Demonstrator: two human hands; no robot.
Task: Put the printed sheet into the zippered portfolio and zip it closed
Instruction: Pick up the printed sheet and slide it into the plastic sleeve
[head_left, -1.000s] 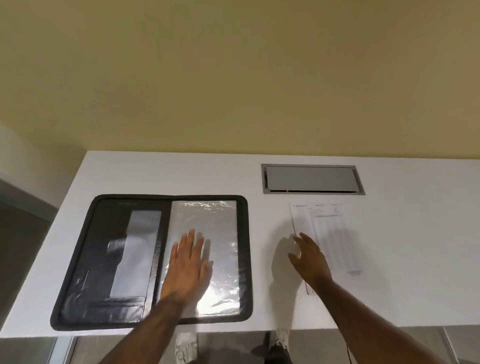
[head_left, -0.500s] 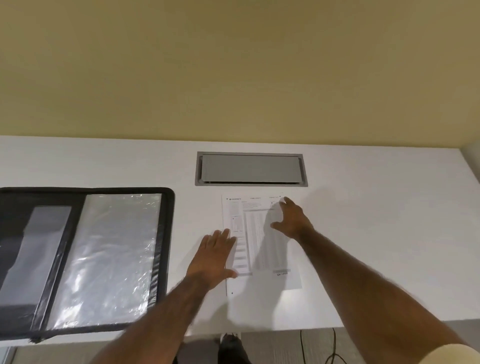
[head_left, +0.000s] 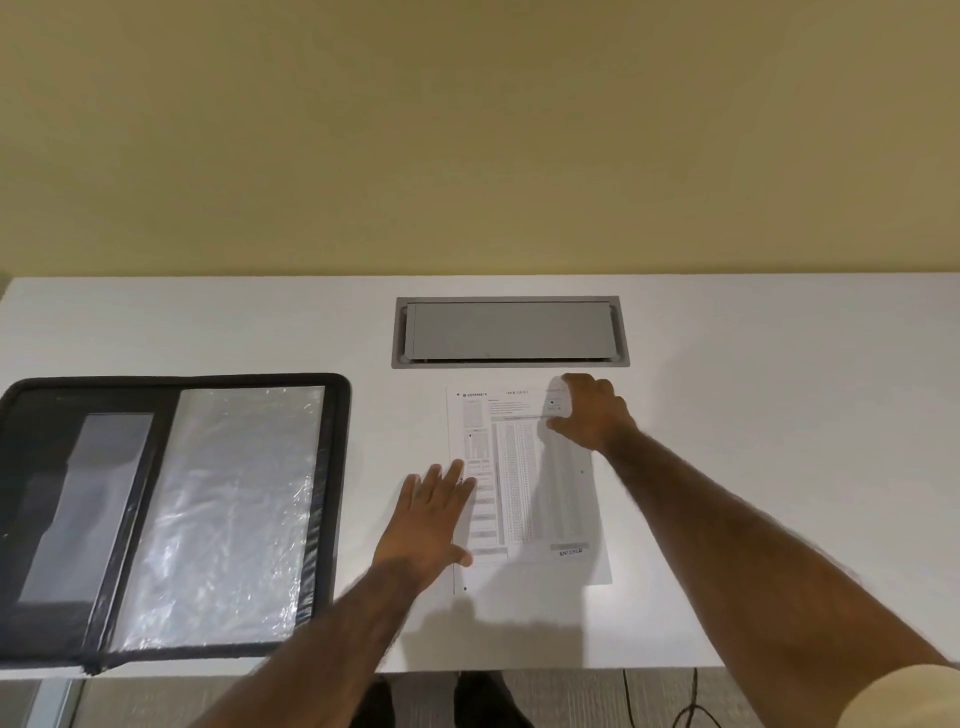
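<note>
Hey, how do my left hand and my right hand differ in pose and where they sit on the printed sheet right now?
The left hand lies flat, fingers stretched out, at the printed sheet's left edge, partly over the white desk. The right hand is curled, fingers bent, at the sheet's far right corner. The left hand is nearer the open zippered portfolio; the right hand is nearer the grey cable hatch. Both are at the sheet; neither has lifted it.

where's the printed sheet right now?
In the head view the printed sheet lies flat on the white table, right of the open portfolio and just below the grey hatch, with both hands on it.
</note>
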